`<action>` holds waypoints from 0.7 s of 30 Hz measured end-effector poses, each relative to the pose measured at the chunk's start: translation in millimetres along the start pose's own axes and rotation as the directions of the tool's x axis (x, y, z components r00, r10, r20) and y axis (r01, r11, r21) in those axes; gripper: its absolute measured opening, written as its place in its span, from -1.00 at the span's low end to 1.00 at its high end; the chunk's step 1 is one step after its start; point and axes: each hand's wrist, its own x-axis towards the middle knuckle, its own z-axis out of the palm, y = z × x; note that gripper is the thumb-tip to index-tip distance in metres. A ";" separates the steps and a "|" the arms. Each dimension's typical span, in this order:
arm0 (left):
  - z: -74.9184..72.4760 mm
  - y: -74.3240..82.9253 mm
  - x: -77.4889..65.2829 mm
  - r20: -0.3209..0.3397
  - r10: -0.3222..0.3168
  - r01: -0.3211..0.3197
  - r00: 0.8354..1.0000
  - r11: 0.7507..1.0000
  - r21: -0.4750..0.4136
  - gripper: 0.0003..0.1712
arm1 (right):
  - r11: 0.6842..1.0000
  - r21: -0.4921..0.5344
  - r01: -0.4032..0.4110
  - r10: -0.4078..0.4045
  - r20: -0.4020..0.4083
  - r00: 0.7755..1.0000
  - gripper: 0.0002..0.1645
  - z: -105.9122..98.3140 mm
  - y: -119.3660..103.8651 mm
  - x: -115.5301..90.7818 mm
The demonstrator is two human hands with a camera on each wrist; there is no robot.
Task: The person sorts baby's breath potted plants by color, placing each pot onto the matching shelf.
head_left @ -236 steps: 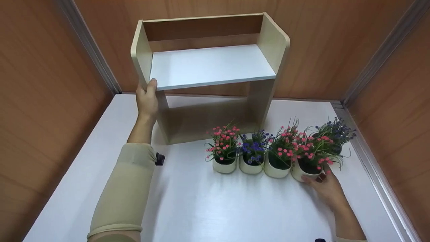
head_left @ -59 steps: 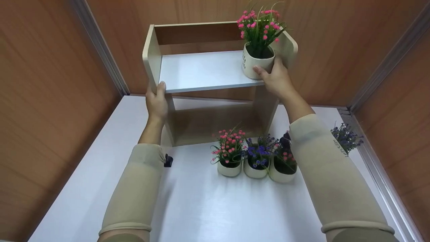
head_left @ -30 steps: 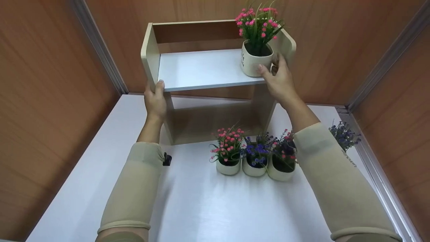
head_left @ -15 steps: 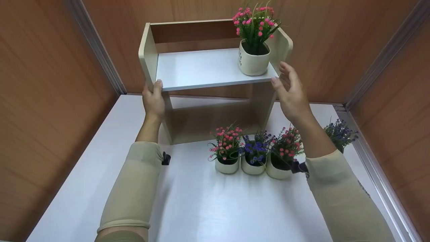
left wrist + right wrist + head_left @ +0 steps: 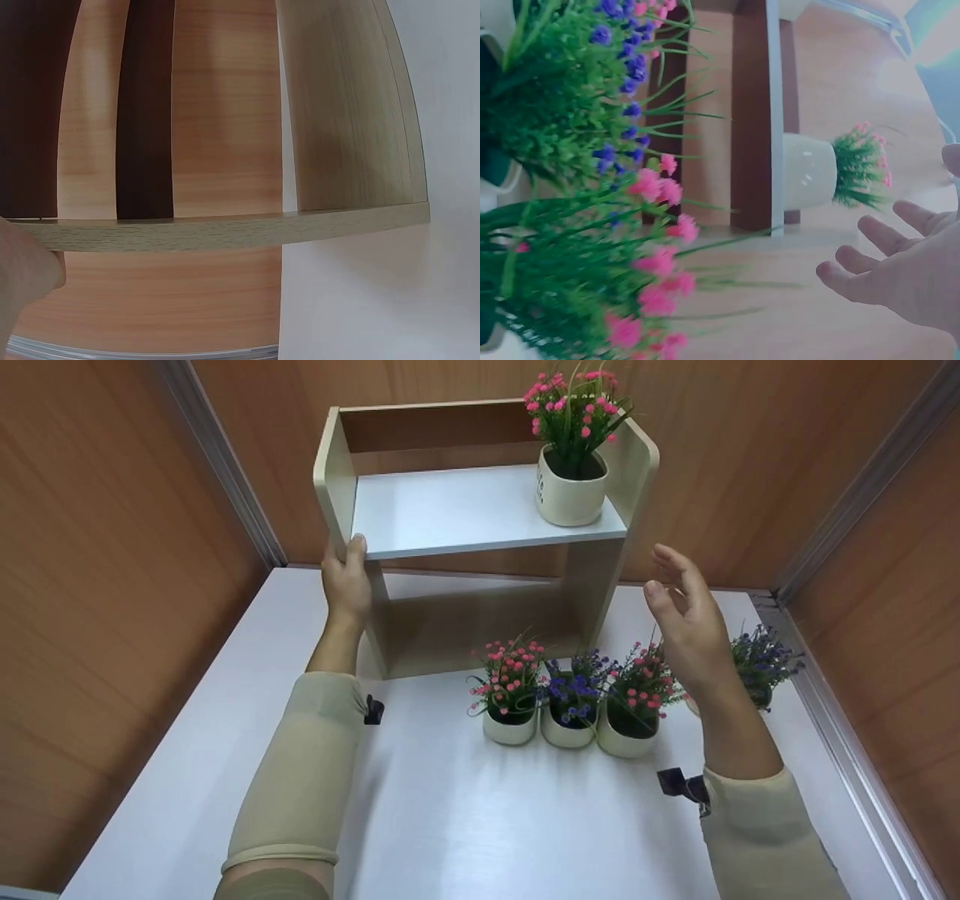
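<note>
My left hand [image 5: 347,585] grips the left side panel of a small two-tier shelf [image 5: 480,540], thumb at the front edge of its white upper board. A white pot with pink artificial flowers [image 5: 571,489] stands upright at the right end of that board. My right hand [image 5: 691,622] is in the air right of the shelf, fingers loosely bent and holding nothing. Below it on the table sit a pink-flowered pot [image 5: 510,724], a purple-flowered pot [image 5: 568,727] and another pink-flowered pot [image 5: 628,739], side by side. The right wrist view shows the shelved pot [image 5: 810,171] beyond the spread fingers.
Another purple-flowered plant [image 5: 765,660] stands at the far right, partly behind my right forearm. Wooden panels [image 5: 862,547] enclose the white table [image 5: 495,825] at the back and sides. A metal rail [image 5: 847,750] runs along the right edge.
My right hand picked up a pink-flowered pot from the table row, set it on the upper board and let go, then drew back down and right. The left hand keeps its grip on the shelf.
</note>
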 end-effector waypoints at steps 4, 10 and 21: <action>0.3 0.4 0.2 0.005 -0.014 0.014 1.000 1.000 -0.007 -0.36 | 1.000 0.003 -0.020 0.020 -0.041 0.999 -0.30 -10.6 12.6 -17.5; -3.1 0.2 0.8 0.009 0.002 -0.002 1.000 1.000 -0.016 -0.37 | 0.996 -0.019 -0.093 0.091 -0.077 0.993 -0.28 -31.2 33.8 -30.7; -0.8 -0.3 0.3 0.023 0.008 -0.008 1.000 1.000 -0.023 -0.38 | 0.960 -0.020 -0.280 0.275 -0.144 0.951 -0.30 -48.1 86.0 -65.0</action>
